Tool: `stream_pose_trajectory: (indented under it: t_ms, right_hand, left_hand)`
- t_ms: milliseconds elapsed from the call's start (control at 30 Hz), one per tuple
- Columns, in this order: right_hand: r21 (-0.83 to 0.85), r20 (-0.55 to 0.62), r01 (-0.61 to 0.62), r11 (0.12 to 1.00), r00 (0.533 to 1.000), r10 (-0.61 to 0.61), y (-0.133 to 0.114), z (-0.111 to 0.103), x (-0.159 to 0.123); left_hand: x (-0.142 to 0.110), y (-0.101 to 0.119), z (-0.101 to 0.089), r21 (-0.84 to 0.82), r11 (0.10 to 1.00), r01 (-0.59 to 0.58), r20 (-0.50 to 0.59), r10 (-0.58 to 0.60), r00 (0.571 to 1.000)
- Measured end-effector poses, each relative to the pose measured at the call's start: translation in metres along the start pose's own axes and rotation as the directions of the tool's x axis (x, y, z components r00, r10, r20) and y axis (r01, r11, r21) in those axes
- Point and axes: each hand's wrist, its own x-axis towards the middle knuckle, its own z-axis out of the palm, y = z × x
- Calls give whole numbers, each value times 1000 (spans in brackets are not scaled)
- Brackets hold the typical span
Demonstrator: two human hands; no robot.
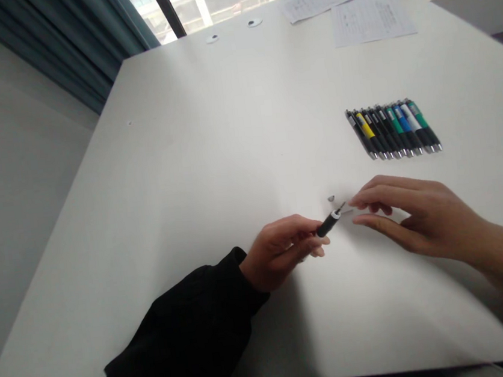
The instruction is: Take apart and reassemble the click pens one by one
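Observation:
My left hand (281,251), in a black sleeve, rests on the white table (210,145) and is closed around a black pen barrel (328,224) whose thin tip points up and right. My right hand (412,218) hovers just right of that tip, thumb and forefinger pinched close together at it; whether they hold a tiny part I cannot make out. A small silver pen tip piece (331,199) lies on the table just above the barrel.
A neat row of several assembled pens (392,130), black, yellow, green and blue, lies at the right. Printed paper sheets (370,14) sit at the far edge near the window, and two small round discs (254,23) lie far back.

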Motion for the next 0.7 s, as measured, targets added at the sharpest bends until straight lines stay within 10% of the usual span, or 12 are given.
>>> stream_pose_trajectory:
  t_ms: [400,700]
  right_hand:
    - [-181,230,77,980,973,-34,16,11,3]
    - [503,71,-213,838,976,205,-7,-3,-3]
  left_hand:
    - [-1,0,1,-463,865,195,124,-155,980]
    - [-4,2,2,-429,795,430,270,-341,900]
